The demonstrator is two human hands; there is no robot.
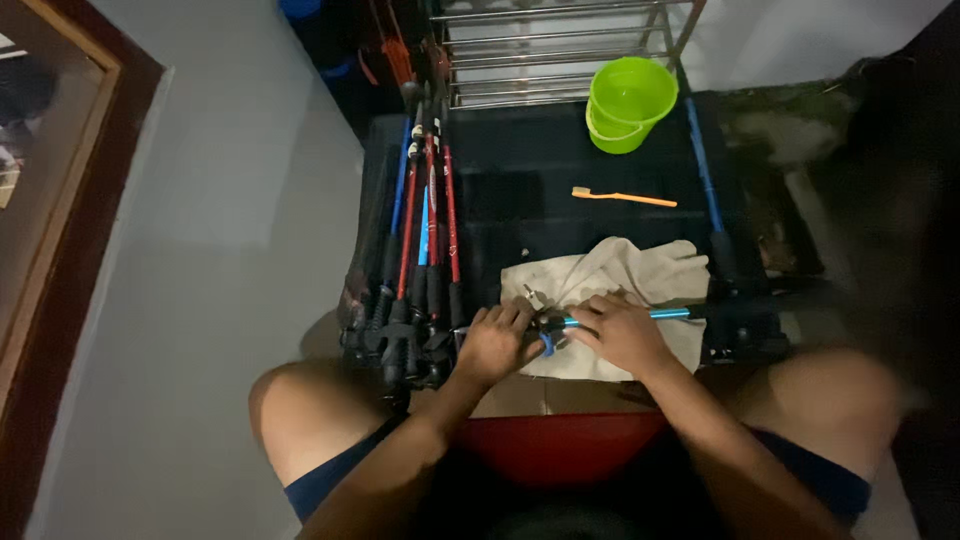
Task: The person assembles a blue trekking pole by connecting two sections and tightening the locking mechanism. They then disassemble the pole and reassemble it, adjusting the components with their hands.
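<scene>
A: Left hand (493,345) — where, and fingers how?

B: Resting at the near edge of the black table (520,170), fingers curled shut around the dark grip end of a pole (640,314). Just left of it, a bundle of poles (425,230) in red, blue and black, laid lengthwise.

A: Right hand (622,330)?

B: Laid over the same pole just beside the left hand, fingers pressed together on the blue shaft. Grasp from below hidden; cannot tell how far round.

A: Position of the pole?

B: Lying crosswise over a pale cloth (610,285) spread on the table, blue section showing right of the right hand, darker section running on toward the right edge.

A: Farther back?

B: Orange toothbrush (623,197) flat on the table, well apart from both hands. Green bucket (628,102) beyond it, tilted, opening toward the camera. Metal rack (560,50) behind. Bare knees at either side; red seat (560,445) between them.
</scene>
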